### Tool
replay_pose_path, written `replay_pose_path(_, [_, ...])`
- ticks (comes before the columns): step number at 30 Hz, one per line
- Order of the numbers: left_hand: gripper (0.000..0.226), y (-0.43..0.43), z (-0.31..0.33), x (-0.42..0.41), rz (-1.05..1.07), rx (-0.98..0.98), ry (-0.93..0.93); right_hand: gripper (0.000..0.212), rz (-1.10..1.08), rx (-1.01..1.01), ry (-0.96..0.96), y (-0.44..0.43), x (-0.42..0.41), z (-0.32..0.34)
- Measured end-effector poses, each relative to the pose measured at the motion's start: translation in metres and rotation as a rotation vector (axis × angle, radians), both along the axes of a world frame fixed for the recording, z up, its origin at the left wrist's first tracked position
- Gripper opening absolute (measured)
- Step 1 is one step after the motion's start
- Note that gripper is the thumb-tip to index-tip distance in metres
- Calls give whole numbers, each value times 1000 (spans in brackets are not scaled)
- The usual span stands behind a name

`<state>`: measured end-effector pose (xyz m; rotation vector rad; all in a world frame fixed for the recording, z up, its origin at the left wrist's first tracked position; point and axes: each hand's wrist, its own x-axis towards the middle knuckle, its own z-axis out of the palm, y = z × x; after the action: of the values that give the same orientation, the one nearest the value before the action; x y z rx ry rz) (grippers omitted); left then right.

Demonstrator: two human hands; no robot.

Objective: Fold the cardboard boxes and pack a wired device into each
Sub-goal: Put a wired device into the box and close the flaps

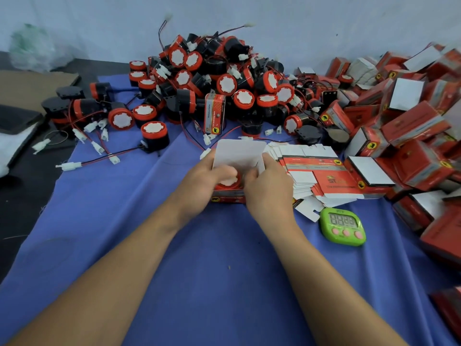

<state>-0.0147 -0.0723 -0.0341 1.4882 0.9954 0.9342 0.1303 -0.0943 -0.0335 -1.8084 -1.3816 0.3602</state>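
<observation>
Packing workshop: heaped wired devices, stacked red boxes.

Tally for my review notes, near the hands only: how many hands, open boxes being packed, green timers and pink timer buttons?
Hands: 2, left hand and right hand
Open box: 1
Timer: 1
Pink buttons: 3
Total: 7

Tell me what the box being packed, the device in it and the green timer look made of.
Open box: thin cardboard, it seems; red print outside, matte white inside, creased flaps. Device: likely moulded plastic, red rim round a white face; body hidden. Green timer: smooth, shiny plastic shell, probably, with pink buttons.
</observation>
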Motion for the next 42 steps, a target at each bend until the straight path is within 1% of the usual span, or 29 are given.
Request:
replay_pose_path(1, [42, 1, 1, -4, -56, -58, -142, 12, -5, -16, 3, 1, 1, 0])
replay_pose_path(2, [46, 3, 2, -8, -96, -109, -240, 13, -10, -26, 10, 1, 1, 0])
replay_pose_path(3, [49, 4, 4, -12, -120, -148, -284, 13, -13, -36, 14, 1, 2, 1])
replay_pose_path(4, [49, 5, 4, -13, -115, -164, -275, 14, -20, -38, 14, 1, 1, 1])
replay_pose_path(5, [45, 6, 3, -13, -92, -143, -218, 14, -29, -37, 13, 2, 0, 2])
replay_pose_path(7, [37, 6, 0, -9, -35, -31, -14, 14, -48, -31, 9, 2, -2, 3])
replay_pose_path(8, [36, 5, -2, -7, -8, 19, 75, 14, -47, -29, 13, 2, -2, 3])
replay_pose_path(10, [41, 3, -4, -2, 63, 61, 161, 13, 7, -41, 38, 1, -2, 2])
replay_pose_path(13, [52, 3, -6, 5, 152, 84, 235, 13, 122, -59, 63, -5, 0, 1])
replay_pose_path(15, [65, 3, -6, 7, 174, 88, 290, 14, 144, -57, 49, -7, 2, 1])
replay_pose_path(18, [78, 2, -6, 2, 94, 60, 295, 17, 153, -46, 59, -5, 5, 0])
replay_pose_path(20, [76, 3, -7, 0, 81, 27, 268, 17, 165, -52, 68, -4, 6, 0])
replay_pose_path(23, [65, 3, -7, 5, 179, 24, 238, 18, 211, -66, 79, -5, 7, 1])
replay_pose_path(24, [62, 3, -6, 7, 202, 22, 240, 20, 243, -80, 121, -6, 9, 2])
replay_pose_path(25, [58, 2, -6, 8, 216, 16, 245, 25, 291, -106, 207, -6, 13, 4])
replay_pose_path(27, [52, 2, -6, 10, 242, -1, 254, 37, 382, -180, 426, -9, 24, 9])
replay_pose_path(29, [58, 1, -6, 13, 271, -10, 267, 54, 414, -248, 600, -9, 36, 11])
replay_pose_path(30, [64, 0, -5, 15, 288, -13, 275, 57, 422, -254, 673, -8, 41, 9])
replay_pose_path(31, [68, -1, -4, 18, 307, -14, 283, 55, 428, -246, 719, -7, 43, 8])
replay_pose_path(32, [71, -2, -4, 21, 326, -16, 293, 48, 419, -238, 723, -6, 43, 7])
replay_pose_path(34, [70, -4, -4, 24, 372, -17, 311, 37, 405, -219, 660, -4, 41, 5])
replay_pose_path(37, [60, -5, -6, 27, 448, 10, 345, 39, 465, -158, 621, -2, 37, 4])
replay_pose_path(40, [60, -7, -8, 30, 492, 31, 370, 26, 520, -155, 631, -3, 38, 5])
replay_pose_path(42, [60, -8, -8, 31, 507, 53, 377, 24, 546, -165, 654, -4, 40, 6])
